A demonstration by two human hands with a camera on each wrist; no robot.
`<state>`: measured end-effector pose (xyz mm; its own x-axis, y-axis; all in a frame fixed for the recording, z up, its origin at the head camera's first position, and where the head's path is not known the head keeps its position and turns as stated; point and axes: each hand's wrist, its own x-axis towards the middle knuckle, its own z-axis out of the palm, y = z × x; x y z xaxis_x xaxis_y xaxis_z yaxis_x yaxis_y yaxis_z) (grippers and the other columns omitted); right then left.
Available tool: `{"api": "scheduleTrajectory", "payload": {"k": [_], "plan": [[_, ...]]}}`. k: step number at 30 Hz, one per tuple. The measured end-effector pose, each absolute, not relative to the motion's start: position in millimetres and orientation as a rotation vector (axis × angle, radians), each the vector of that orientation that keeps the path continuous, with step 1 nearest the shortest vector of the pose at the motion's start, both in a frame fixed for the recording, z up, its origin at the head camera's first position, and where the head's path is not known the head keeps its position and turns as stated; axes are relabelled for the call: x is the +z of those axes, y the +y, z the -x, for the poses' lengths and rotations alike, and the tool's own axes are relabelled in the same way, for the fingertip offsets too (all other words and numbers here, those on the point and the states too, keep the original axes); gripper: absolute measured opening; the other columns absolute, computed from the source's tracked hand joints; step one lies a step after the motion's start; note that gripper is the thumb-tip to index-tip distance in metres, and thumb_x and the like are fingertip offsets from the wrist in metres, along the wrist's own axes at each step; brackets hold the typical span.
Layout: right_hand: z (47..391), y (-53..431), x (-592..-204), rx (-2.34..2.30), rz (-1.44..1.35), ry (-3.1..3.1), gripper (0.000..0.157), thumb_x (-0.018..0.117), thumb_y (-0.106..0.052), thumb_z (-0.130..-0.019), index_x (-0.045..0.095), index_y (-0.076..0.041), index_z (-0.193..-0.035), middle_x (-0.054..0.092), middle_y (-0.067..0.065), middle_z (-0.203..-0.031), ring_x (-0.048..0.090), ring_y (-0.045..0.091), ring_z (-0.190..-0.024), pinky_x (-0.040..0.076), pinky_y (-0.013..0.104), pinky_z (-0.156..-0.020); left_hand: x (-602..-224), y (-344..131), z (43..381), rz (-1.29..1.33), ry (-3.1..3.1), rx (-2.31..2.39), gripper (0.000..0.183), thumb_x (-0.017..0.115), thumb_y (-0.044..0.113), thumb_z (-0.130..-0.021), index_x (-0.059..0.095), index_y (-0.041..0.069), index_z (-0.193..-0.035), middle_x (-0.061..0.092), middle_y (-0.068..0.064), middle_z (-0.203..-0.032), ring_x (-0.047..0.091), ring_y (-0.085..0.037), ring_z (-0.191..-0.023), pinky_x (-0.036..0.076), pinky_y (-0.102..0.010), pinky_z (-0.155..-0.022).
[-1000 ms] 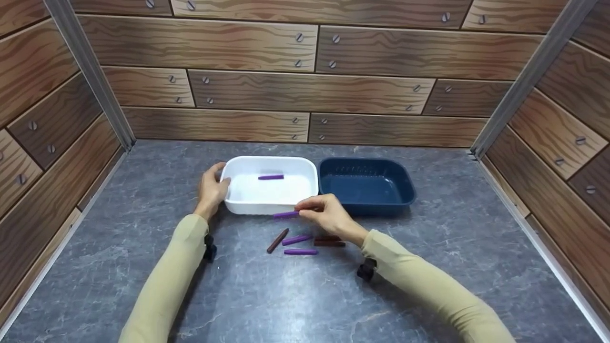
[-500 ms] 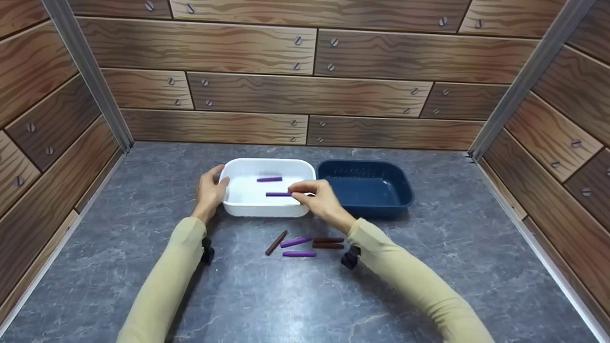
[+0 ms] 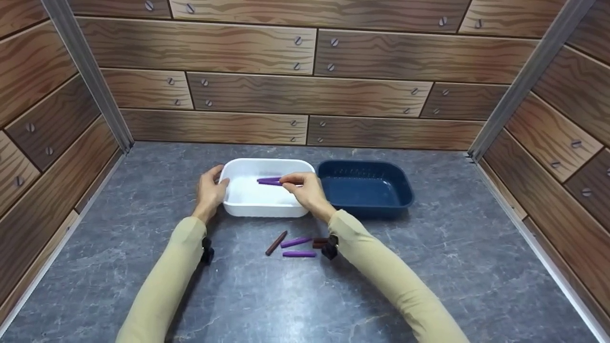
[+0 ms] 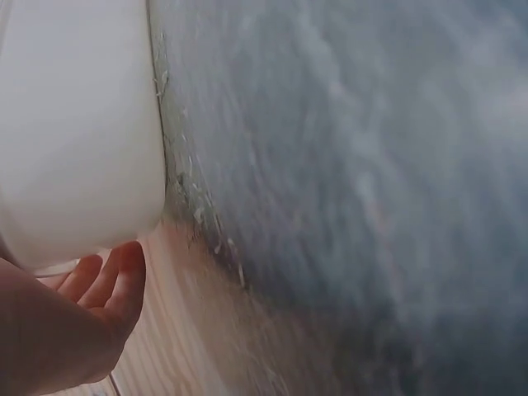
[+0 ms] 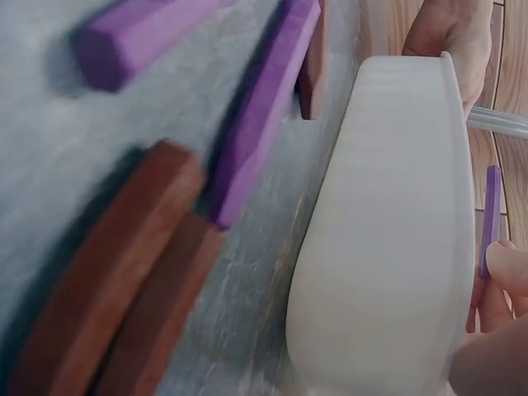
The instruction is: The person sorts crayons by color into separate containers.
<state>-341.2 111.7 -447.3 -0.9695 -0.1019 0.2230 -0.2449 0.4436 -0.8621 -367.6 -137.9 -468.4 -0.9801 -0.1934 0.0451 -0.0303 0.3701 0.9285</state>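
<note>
A grey tabletop [image 3: 286,295] bears two trays side by side, the white tray [image 3: 265,210] on the left and the dark blue tray [image 3: 371,211] on the right. The left hand [image 3: 209,193] grips the white tray by its left end, thumb over the rim and fingers against the outer wall. The right hand [image 3: 310,193] reaches in over the white tray's near right side, thumb and fingertips pinching the held purple stick [image 5: 491,210] by its right end. The free length points leftward from those fingers, its long axis running roughly along the tray's long sides, so the right hand is the nearer one and the left stands well apart across the tray. Just beyond the held stick, nearly parallel to it, lies another purple stick [image 3: 268,179] on the tray floor; whether the two touch, or how high the held one sits above that floor, I cannot tell. On the tabletop in front lie two loose purple sticks [image 3: 299,254], a slanting brown stick [image 3: 276,243] and a pair of brown sticks [image 5: 107,272], partly hidden behind the right wrist in the head view.
</note>
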Motion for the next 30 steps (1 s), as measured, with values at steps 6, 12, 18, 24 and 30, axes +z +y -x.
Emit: {"api": "scheduleTrajectory", "payload": {"k": [6,12,18,24,30], "plan": [[351,108,-449,1.556,-0.28,-2.596,0.014,0.069,-0.008,-0.089,0.079,-0.01,-0.099,0.076,0.005,-0.101,0.067,0.014,-0.093,0.054,0.025,-0.08,-471,-138,367,-0.217,-2.492,-1.652,0.048,0.052,0.007,-0.098,0.047,0.007,-0.146,0.052,-0.017,-0.144,0.049,-0.029,-0.134,0.041,-0.04,-0.111],[368,106,-451,1.603,-0.325,-2.603,0.014,0.068,-0.005,-0.089,0.078,-0.004,-0.1,0.075,0.011,-0.101,0.067,0.012,-0.086,0.054,0.022,-0.077,-469,-139,367,-0.202,-2.487,-1.657,0.047,0.051,0.007,-0.099,0.046,0.005,-0.146,0.051,-0.018,-0.145,0.049,-0.03,-0.134,0.041,-0.04,-0.111],[384,107,-451,1.685,-0.243,-2.59,0.015,0.069,-0.003,-0.088,0.077,-0.003,-0.101,0.075,0.013,-0.102,0.068,0.012,-0.085,0.056,0.023,-0.078,-469,-136,369,-0.184,-2.48,-1.68,0.047,0.051,0.007,-0.099,0.046,0.005,-0.146,0.051,-0.018,-0.145,0.049,-0.03,-0.134,0.042,-0.039,-0.111],[396,109,-451,1.731,-0.197,-2.582,0.016,0.069,-0.003,-0.089,0.077,-0.002,-0.103,0.075,0.014,-0.104,0.068,0.016,-0.092,0.056,0.027,-0.084,-468,-136,370,-0.195,-2.476,-1.679,0.047,0.052,0.006,-0.099,0.047,0.005,-0.145,0.051,-0.018,-0.145,0.049,-0.03,-0.134,0.042,-0.039,-0.11],[401,101,-452,1.733,-0.183,-2.629,0.015,0.069,-0.004,-0.09,0.077,-0.004,-0.103,0.075,0.012,-0.105,0.068,0.019,-0.097,0.056,0.029,-0.087,-469,-141,368,-0.204,-2.478,-1.677,0.048,0.051,0.005,-0.099,0.045,0.004,-0.146,0.05,-0.018,-0.146,0.048,-0.03,-0.135,0.04,-0.04,-0.112]]}}
